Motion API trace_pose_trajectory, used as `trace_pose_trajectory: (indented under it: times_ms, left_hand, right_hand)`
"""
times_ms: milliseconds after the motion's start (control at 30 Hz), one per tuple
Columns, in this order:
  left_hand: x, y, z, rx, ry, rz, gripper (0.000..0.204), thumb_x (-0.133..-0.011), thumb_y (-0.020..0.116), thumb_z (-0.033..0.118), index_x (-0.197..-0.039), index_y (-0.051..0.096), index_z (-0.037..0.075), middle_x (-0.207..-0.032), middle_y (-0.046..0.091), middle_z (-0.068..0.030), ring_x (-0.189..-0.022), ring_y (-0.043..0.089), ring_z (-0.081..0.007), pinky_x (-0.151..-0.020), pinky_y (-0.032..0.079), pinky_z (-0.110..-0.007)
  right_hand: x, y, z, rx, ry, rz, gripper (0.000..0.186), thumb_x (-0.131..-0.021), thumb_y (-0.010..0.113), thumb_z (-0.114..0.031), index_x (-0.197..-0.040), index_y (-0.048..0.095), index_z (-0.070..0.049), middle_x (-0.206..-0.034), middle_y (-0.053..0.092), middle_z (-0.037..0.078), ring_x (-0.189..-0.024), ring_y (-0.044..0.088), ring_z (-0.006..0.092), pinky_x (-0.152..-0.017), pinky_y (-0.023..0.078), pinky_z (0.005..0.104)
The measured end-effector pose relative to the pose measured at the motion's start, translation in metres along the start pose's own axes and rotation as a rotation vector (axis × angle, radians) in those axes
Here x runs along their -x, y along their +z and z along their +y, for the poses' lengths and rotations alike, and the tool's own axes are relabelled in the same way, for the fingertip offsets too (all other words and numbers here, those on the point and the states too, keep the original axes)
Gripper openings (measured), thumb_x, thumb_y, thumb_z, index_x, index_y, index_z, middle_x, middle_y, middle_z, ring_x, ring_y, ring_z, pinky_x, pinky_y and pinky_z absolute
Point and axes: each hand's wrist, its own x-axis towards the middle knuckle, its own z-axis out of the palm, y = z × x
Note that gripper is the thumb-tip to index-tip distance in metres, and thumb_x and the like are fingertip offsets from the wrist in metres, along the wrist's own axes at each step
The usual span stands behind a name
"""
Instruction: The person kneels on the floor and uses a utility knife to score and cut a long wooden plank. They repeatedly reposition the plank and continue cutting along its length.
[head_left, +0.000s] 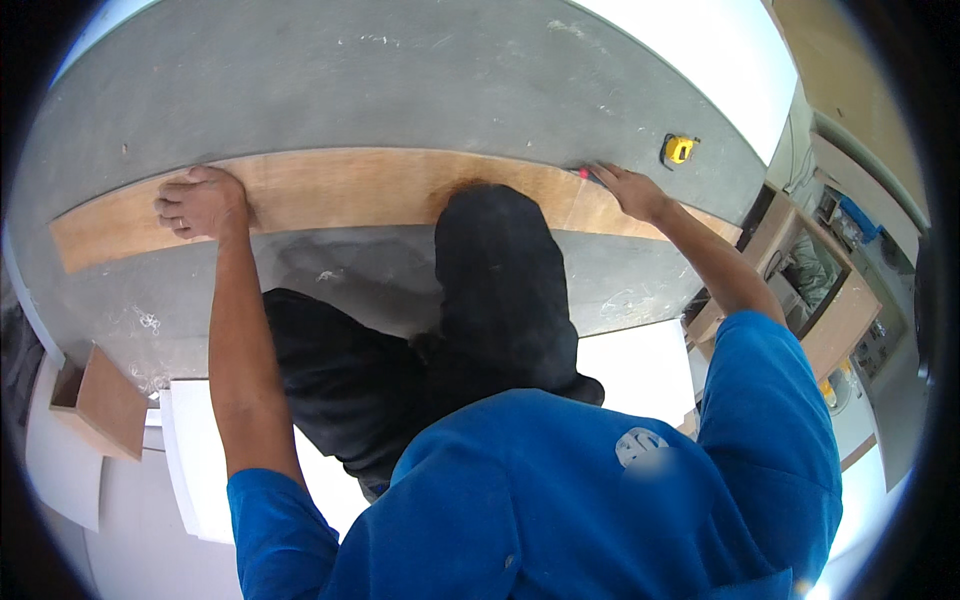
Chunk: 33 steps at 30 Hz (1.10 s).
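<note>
A long, thin strip of wood (340, 190) lies across a grey board, its ends curving in the view. On the strip's left part my left hand (203, 203) presses down, fingers laid on the wood and a ring on one of them. My right hand (628, 190) is at the strip's far edge on the right, closed round a small dark tool (585, 174) with a red end. Its kind is mostly hidden by the fingers. My knee (495, 225), in black trousers, rests on the strip between the two hands.
A yellow tape measure (680, 150) lies on the grey board (420, 90) beyond my right hand. White sheets (640, 370) lie under the board. Open wooden boxes stand at the right (820, 290) and the left (105, 400).
</note>
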Motion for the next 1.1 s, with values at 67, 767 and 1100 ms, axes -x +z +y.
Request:
trace_pose_trajectory:
  times_ms: [67, 767, 1100]
  left_hand:
    - [0.001, -0.007, 0.007, 0.046, 0.001, -0.014, 0.072, -0.099, 0.031, 0.043, -0.149, 0.021, -0.008, -0.155, 0.018, -0.0280, -0.144, 0.015, -0.0479, -0.115, 0.017, -0.059]
    - [-0.004, 0.001, 0.001, -0.014, -0.031, 0.028, 0.070, -0.098, 0.035, 0.041, -0.148, 0.026, -0.007, -0.155, 0.025, -0.0258, -0.142, 0.026, -0.0438, -0.113, 0.024, -0.058]
    - [-0.016, 0.013, -0.021, -0.147, 0.012, 0.118, 0.067, -0.098, 0.034, 0.040, -0.146, 0.032, -0.005, -0.153, 0.032, -0.0252, -0.137, 0.034, -0.0413, -0.109, 0.030, -0.055]
  right_hand:
    - [0.032, -0.004, 0.019, 0.021, 0.138, -0.192, 0.068, -0.088, 0.051, 0.007, -0.150, 0.031, -0.011, -0.142, 0.049, 0.020, -0.111, 0.063, 0.0390, -0.090, 0.056, 0.0456]
    - [-0.243, -0.181, -0.303, -0.452, -0.325, 0.318, 0.033, -0.100, 0.043, -0.018, -0.129, 0.056, -0.009, -0.123, 0.063, 0.019, -0.113, 0.064, 0.0372, -0.095, 0.052, 0.0488]
    - [-0.256, -0.174, -0.298, -0.467, -0.455, 0.322, 0.035, -0.101, 0.042, -0.017, -0.132, 0.055, -0.012, -0.125, 0.061, 0.015, -0.121, 0.059, 0.0348, -0.097, 0.050, 0.0487]
